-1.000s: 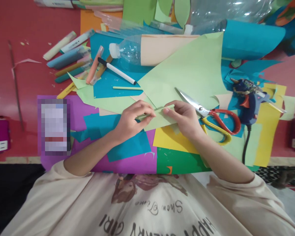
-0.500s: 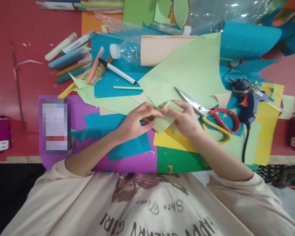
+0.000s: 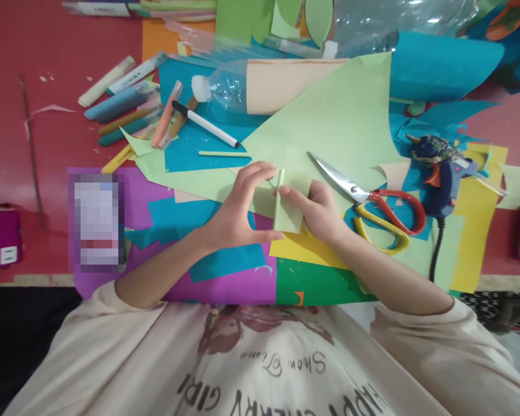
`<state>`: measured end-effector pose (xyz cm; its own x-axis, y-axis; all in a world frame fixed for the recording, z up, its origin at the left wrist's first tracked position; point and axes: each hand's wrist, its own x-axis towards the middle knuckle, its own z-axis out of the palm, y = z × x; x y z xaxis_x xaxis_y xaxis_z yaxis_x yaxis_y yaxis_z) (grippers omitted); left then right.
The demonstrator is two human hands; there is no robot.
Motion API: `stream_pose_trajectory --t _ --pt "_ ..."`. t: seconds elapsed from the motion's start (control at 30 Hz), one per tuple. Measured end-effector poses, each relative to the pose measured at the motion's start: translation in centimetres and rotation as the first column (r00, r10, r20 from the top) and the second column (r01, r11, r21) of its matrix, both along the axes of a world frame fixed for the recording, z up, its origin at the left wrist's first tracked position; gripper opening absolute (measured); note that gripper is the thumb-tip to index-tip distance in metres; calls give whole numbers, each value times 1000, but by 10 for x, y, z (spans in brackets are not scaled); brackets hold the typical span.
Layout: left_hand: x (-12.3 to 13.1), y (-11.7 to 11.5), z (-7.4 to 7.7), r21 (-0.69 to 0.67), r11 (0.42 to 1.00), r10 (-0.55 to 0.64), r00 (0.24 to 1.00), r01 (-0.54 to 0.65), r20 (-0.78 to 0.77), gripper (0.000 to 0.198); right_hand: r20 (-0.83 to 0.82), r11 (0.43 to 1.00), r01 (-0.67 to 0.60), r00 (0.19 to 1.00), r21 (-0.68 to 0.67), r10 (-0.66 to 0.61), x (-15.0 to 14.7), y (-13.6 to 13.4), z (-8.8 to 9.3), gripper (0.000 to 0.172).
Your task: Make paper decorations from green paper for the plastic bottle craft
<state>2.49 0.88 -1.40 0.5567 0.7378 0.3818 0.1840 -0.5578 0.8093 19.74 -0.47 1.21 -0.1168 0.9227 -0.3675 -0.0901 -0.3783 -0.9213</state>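
A small piece of pale green paper (image 3: 293,211) with a rolled or folded left edge is pinched in my right hand (image 3: 318,208), the thumb lying near that edge. My left hand (image 3: 238,211) curves around the paper's left side, thumb and fingers wide apart; whether its fingertips touch the paper is unclear. Just right of my right hand lie scissors (image 3: 353,190) with one red and one yellow handle, blades slightly parted. Beyond both hands spreads a large light green sheet (image 3: 333,121). A thin green paper stick (image 3: 224,154) rests to the upper left.
A bottle wrapped in peach paper (image 3: 290,86) lies across the back, near a white marker with black cap (image 3: 208,124). Several markers (image 3: 121,104) sit left. A blue glue gun (image 3: 446,179) with its cord lies right. A blurred phone (image 3: 97,222) rests on purple paper (image 3: 138,196).
My left fingers have opened and moved off the paper's edge. The green paper has turned more upright in my right hand, its folded edge now facing left.
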Motion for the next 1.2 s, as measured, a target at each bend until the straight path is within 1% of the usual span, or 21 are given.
stream_pose_trajectory --t 0.03,0.1,0.13,0.2,0.33,0.43,0.53,0.73,0.93,1.1,1.2 --pt "-1 2 -1 42 998 -34 998 35 -45 94 -13 1000 -18 1000 -14 18 1 -1 0 28" --pt "-3 4 -2 78 990 -108 986 119 -127 104 -35 998 -53 998 -27 52 2 -2 -2 28" --pt "-3 4 -2 88 985 -136 979 151 -153 105 -39 998 -64 997 -27 63 2 -3 -3 29" --pt "-4 3 -2 107 979 -153 972 174 -180 102 -33 997 -78 996 -24 78 3 -4 -4 32" --pt "-4 1 1 136 982 -99 974 129 -203 95 -2 996 -81 997 -30 81 2 -6 -3 40" --pt "-5 1 4 151 984 -54 970 91 -236 97 -6 994 -98 995 -41 98 1 -7 -2 43" --pt "-6 2 6 164 983 -35 959 83 -280 100 -13 993 -103 995 -54 102 2 -9 -2 45" --pt "-7 2 9 189 976 -43 945 109 -324 101 2 998 -53 999 -45 53 4 -10 -4 37" --pt "-6 2 9 288 947 -20 918 145 -397 93 40 1000 -16 999 -10 17 3 -12 -3 36" --pt "-3 -1 12 318 934 5 884 162 -467 89 120 999 -23 993 44 18 2 -11 -2 33" --pt "-3 -1 12 342 925 20 878 164 -477 89 140 998 -46 989 43 39 1 -10 -1 31"
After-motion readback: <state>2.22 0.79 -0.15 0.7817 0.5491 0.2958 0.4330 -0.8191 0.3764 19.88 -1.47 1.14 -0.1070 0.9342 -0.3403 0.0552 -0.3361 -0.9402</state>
